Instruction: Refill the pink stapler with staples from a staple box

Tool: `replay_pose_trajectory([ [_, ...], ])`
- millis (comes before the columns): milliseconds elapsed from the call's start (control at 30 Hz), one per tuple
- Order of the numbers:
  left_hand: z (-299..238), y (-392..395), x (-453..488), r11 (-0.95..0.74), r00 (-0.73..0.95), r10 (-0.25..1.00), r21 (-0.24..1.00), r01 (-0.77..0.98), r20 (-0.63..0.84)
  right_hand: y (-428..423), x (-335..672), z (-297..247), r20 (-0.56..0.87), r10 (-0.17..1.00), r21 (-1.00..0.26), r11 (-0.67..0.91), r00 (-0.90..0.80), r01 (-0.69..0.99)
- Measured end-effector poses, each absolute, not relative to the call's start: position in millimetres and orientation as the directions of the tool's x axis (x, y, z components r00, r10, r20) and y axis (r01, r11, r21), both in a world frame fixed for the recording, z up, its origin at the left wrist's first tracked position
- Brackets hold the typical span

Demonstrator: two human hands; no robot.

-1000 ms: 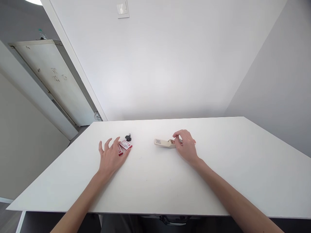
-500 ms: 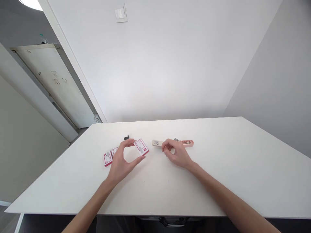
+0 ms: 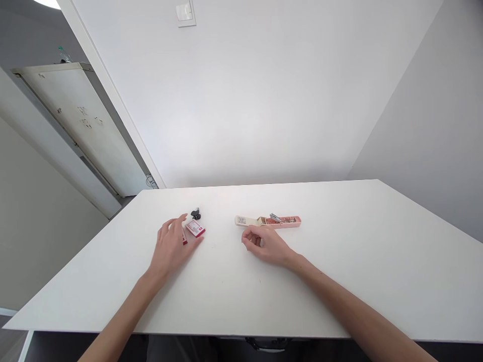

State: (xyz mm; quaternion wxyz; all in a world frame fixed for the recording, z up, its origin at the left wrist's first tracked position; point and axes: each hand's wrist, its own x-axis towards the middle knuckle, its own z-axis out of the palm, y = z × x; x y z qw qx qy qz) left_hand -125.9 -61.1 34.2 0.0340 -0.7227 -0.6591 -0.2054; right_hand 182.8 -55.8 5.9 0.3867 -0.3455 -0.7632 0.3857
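My left hand (image 3: 171, 249) is over the left part of the white table, its fingers spread. A small red-and-white box (image 3: 195, 228) lies on the table just beyond its thumb and index finger. Another red-and-white box (image 3: 184, 236) is mostly hidden by the hand. Close to the index fingertip sits a small black object (image 3: 195, 213) with a shiny part. My right hand (image 3: 267, 245) has its fingers curled into a pinch; whatever they hold, if anything, is hidden. Just behind it is a long pink case (image 3: 290, 225) with its cream lid (image 3: 242, 220) open and small metal pieces inside.
The white table (image 3: 339, 281) reaches back to a plain wall (image 3: 264, 100) with a light switch (image 3: 185, 13). On the left, past the door frame, stands a worn white cabinet (image 3: 81, 125) with a bottle on top.
My left hand has lowered a red-and-white box from mid-air to the table at the left and its fingers are apart. My right hand has shifted slightly left and nearer, uncovering more of the case.
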Motion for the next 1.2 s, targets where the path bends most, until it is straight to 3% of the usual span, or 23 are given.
replay_pose_trajectory([
  [200, 37.1, -64.9, -174.7, -0.037, -0.016, 0.981, 0.268, 0.963, 0.192, -56.0, 182.1, 7.6, 0.319, 0.828, -0.856, 0.461, -0.462, 0.235],
  [333, 43.2, -78.8, -168.2, -0.159, 0.058, 0.95, 0.314, 0.936, 0.307, -55.4, 183.0, 6.5, 0.309, 0.833, -0.864, 0.448, -0.459, 0.23],
  [467, 54.6, -97.5, -129.8, -0.233, 0.025, 0.939, 0.581, 0.78, 0.343, -54.8, 183.7, 4.4, 0.291, 0.837, -0.872, 0.431, -0.464, 0.231],
  [700, 54.7, -107.9, -66.5, -0.454, 0.249, 0.861, 0.453, 0.767, 0.443, -57.2, 185.1, 12.0, 0.198, 0.805, -0.922, 0.346, -0.56, 0.172],
  [867, 41.2, -102.3, -42.6, -0.428, 0.2, 0.877, 0.523, 0.737, 0.437, -56.4, 188.9, 19.8, 0.152, 0.755, -0.958, 0.27, -0.638, 0.091],
  [1067, 32.2, -99.2, -39.0, -0.555, 0.373, 0.808, 0.378, 0.741, 0.455, -56.1, 188.6, 19.4, 0.119, 0.765, -0.968, 0.23, -0.632, 0.097],
  [1200, 32.4, -101.8, -50.7, -0.581, 0.437, 0.802, 0.362, 0.729, 0.407, -56.9, 188.4, 20.9, 0.094, 0.783, -0.973, 0.202, -0.615, 0.108],
])
